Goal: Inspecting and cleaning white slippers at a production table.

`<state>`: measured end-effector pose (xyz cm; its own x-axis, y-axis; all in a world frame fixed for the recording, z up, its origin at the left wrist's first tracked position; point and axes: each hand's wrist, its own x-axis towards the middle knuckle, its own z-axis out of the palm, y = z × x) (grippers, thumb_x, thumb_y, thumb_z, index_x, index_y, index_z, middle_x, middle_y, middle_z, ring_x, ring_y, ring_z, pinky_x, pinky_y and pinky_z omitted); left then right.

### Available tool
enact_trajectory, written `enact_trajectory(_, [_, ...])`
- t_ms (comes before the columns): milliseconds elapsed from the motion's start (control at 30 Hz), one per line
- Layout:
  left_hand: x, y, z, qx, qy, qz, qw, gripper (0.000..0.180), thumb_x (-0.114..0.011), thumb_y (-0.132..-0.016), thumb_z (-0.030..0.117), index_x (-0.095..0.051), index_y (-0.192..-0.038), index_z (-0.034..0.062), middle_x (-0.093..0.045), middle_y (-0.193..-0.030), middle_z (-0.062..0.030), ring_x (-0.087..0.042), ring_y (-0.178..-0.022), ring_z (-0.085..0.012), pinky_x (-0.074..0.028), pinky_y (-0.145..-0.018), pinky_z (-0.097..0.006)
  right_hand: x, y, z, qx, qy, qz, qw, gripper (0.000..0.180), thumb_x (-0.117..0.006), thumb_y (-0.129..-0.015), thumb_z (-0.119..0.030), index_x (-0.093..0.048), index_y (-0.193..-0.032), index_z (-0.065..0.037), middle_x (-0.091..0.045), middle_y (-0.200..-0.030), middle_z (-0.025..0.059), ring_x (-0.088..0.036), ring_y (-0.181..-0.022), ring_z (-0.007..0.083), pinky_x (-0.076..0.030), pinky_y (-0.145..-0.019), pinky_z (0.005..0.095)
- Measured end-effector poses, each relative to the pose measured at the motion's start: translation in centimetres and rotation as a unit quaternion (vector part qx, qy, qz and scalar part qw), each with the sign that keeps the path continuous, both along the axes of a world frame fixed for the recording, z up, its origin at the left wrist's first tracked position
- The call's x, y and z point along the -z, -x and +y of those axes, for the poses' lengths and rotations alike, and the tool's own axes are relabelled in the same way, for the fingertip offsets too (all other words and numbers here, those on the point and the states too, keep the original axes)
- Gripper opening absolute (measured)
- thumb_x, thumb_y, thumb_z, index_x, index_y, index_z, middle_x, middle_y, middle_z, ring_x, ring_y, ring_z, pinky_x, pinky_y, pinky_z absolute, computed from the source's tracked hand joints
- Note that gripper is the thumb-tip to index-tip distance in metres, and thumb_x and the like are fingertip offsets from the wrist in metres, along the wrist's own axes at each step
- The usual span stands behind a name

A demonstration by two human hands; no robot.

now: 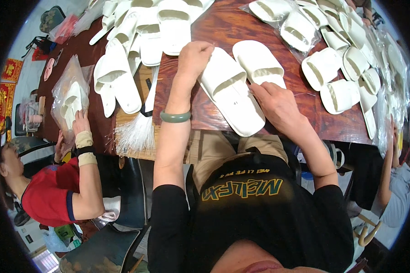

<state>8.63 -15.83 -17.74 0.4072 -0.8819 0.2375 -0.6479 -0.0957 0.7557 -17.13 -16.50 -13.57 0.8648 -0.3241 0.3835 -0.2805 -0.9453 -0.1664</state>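
Observation:
A pair of white open-toe slippers lies in front of me, the left slipper tilted and jutting over the table's near edge. Beside it sits the right slipper, its heel part hidden by my right hand. My left hand, below which a green bangle circles the wrist, is closed at the left slipper's toe edge. What its fingertips pinch is too small to make out. My right hand has curled fingers between the two slippers, gripping at the left slipper's strap side.
White slippers are heaped at the far left, and more lie at right among clear bags. A bundle of thin white strands hangs near the wooden table's edge. At left, a co-worker's hand touches a bagged slipper; another person sits right.

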Motion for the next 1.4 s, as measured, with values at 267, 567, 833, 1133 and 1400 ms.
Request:
enact_trajectory(267, [-0.3,0.5,0.0,-0.037,0.003,-0.032,0.999,0.022,-0.06,-0.081,0.017,-0.067,-0.093,-0.0007,-0.067,-0.08,-0.0104,-0.062,-0.072,-0.0159,-0.047,-0.067,-0.026,-2.7,6.6,1.0,0.068,0.018,0.117,0.991,0.027,-0.053,-0.061,0.002,-0.051,-0.088,0.001,-0.051,-0.081,0.0126,-0.051,-0.077,0.0286,-0.043,-0.067,0.0381])
enact_trajectory(567, [-2.8,3.1,-3.1,0.083,0.049,0.058,0.994,0.022,-0.051,-0.09,0.016,-0.058,-0.099,-0.0034,-0.064,-0.094,-0.0092,-0.059,-0.088,-0.0161,-0.045,-0.078,-0.027,-2.3,7.0,3.6,0.011,0.065,0.026,0.998,0.037,-0.056,-0.069,-0.01,-0.053,-0.104,0.002,-0.052,-0.097,0.0122,-0.056,-0.082,0.0237,-0.048,-0.069,0.0328])
enact_trajectory(833, [-2.6,5.7,-5.7,0.211,-0.039,0.217,0.952,0.019,-0.048,-0.091,0.018,-0.056,-0.092,0.0006,-0.06,-0.09,-0.0061,-0.054,-0.083,-0.0123,-0.043,-0.074,-0.025,1.0,4.9,2.1,-0.069,0.06,0.001,0.996,0.029,-0.056,-0.07,-0.011,-0.053,-0.096,0.001,-0.053,-0.092,0.0103,-0.056,-0.08,0.0214,-0.049,-0.069,0.0318])
enact_trajectory(1133, [-1.5,4.8,-5.7,0.183,-0.032,0.307,0.933,0.018,-0.048,-0.092,0.017,-0.058,-0.092,0.0017,-0.061,-0.088,-0.0051,-0.053,-0.074,-0.0098,-0.044,-0.067,-0.024,2.0,2.1,-5.9,-0.124,0.097,-0.054,0.986,0.018,-0.055,-0.072,-0.007,-0.052,-0.087,0.002,-0.055,-0.092,0.0129,-0.059,-0.084,0.0255,-0.049,-0.073,0.0335])
enact_trajectory(1400, [-1.9,4.5,-5.6,0.141,-0.059,0.396,0.906,0.014,-0.052,-0.089,0.012,-0.059,-0.092,0.0001,-0.063,-0.093,-0.009,-0.059,-0.08,-0.0135,-0.046,-0.069,-0.026,2.2,1.2,-7.0,-0.114,0.053,-0.058,0.99,0.021,-0.056,-0.07,-0.005,-0.052,-0.09,0.002,-0.054,-0.088,0.0107,-0.057,-0.081,0.0249,-0.049,-0.071,0.0338])
